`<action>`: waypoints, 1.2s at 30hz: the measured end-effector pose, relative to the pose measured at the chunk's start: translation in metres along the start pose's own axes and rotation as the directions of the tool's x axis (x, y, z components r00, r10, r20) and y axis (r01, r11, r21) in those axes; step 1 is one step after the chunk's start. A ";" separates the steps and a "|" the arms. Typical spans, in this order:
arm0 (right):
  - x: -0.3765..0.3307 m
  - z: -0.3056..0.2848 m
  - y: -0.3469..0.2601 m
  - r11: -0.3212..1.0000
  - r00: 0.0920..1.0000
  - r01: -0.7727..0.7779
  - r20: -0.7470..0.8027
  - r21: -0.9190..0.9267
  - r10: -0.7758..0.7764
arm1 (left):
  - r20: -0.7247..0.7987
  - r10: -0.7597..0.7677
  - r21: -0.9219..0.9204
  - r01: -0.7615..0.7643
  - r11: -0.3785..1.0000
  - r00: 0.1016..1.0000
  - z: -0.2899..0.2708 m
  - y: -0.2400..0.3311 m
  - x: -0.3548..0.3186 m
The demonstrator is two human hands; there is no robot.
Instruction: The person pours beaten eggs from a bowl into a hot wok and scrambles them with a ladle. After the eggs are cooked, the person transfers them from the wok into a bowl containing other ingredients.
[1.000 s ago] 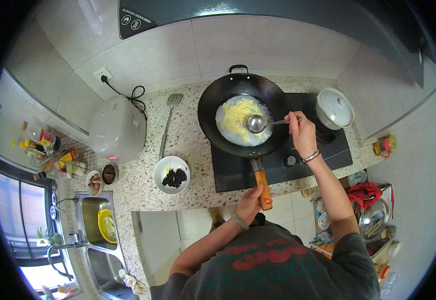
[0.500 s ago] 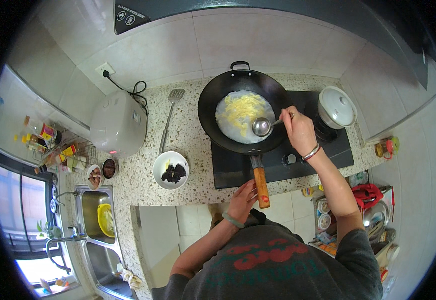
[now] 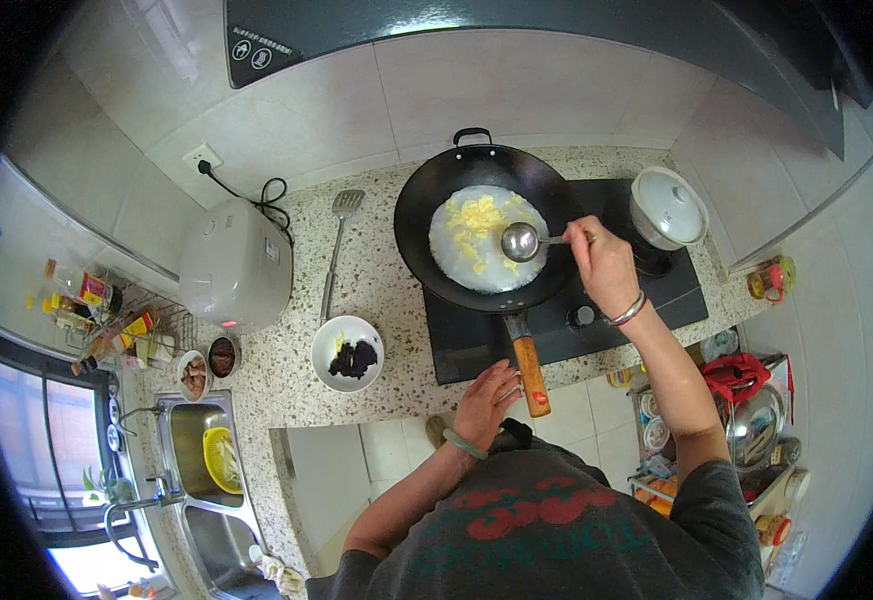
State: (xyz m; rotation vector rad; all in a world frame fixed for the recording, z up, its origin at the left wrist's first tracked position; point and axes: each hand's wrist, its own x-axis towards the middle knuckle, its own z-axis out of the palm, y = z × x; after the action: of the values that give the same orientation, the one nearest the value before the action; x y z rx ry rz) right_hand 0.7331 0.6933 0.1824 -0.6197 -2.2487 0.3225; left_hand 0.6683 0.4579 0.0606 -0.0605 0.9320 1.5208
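Observation:
A black wok [image 3: 421, 255] sits on the dark cooktop [image 3: 456, 350], with pale milky liquid [image 3: 466, 265] and yellow, egg-like pieces [image 3: 481, 212] in it. My right hand [image 3: 606, 268] is closed round the handle of a metal ladle [image 3: 520, 242], whose round bowl is in the liquid at the wok's right side. Beside the wok's wooden handle [image 3: 530, 375], my left hand [image 3: 487, 398] is open, fingers stretched out and not wrapped round it. To the left, a white bowl [image 3: 324, 340] holds dark pieces [image 3: 354, 358] and a little yellow-green food.
A slotted metal turner [image 3: 334, 250] lies on the speckled counter [image 3: 396, 390], right of a white rice cooker [image 3: 236, 265]. A lidded white pot [image 3: 668, 208] stands right of the wok. Two small bowls of food, a bottle rack and a double sink [image 3: 184, 430] are at the left.
The yellow pieces have broken up and gathered toward the far side of the liquid, showing more white. The ladle has shifted slightly. My left hand stays beside the wok handle.

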 end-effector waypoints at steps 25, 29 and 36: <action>0.051 -0.171 -0.143 0.777 0.916 -0.390 0.118 0.494 0.384 | 0.404 0.116 -0.135 -0.067 0.989 0.908 -0.013 0.037 -0.037; 0.056 -0.204 -0.168 0.846 0.941 -0.263 -0.070 0.464 0.332 | 0.423 0.001 -0.166 0.077 0.983 0.906 0.007 0.072 -0.067; 0.052 -0.232 -0.189 0.857 0.937 -0.161 -0.197 0.490 0.289 | 0.641 0.001 -0.193 0.159 0.968 0.768 0.062 0.127 -0.119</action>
State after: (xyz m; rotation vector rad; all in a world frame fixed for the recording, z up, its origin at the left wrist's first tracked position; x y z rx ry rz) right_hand 0.8113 0.5680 0.4483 -0.6227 -1.7496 0.8267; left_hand 0.6144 0.4119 0.2307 0.2361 0.1902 1.4203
